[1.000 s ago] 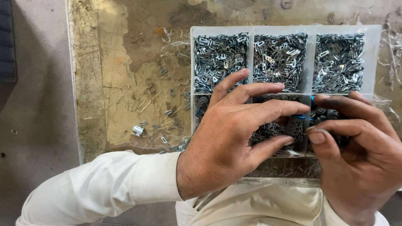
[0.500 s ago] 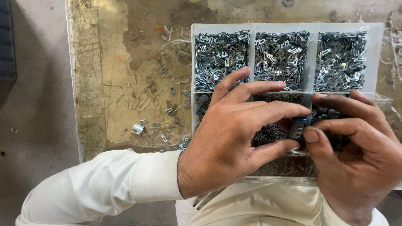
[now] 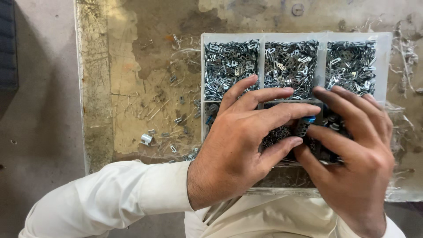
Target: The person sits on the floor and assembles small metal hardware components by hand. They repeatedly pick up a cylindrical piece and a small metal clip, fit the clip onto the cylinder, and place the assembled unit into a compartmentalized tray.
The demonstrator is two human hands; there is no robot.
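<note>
Our left hand (image 3: 238,145) and right hand (image 3: 352,158) closed in since a moment ago, fingers pinching small blue-tipped part (image 3: 309,119) over compartment tray (image 3: 383,66), near counter's front edge.

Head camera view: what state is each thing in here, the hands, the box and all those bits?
Left hand: fingers spread over the near row of the box.
Right hand: fingertips meeting the left's around a small blue piece.
Compartment box: open, far compartments full of metal clips.
Loose clips: scattered on the worn bench.

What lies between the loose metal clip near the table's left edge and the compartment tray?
In the head view, between the loose metal clip and the compartment tray lies worn tabletop strewn with a few smaller metal pieces and wire scraps.
</note>
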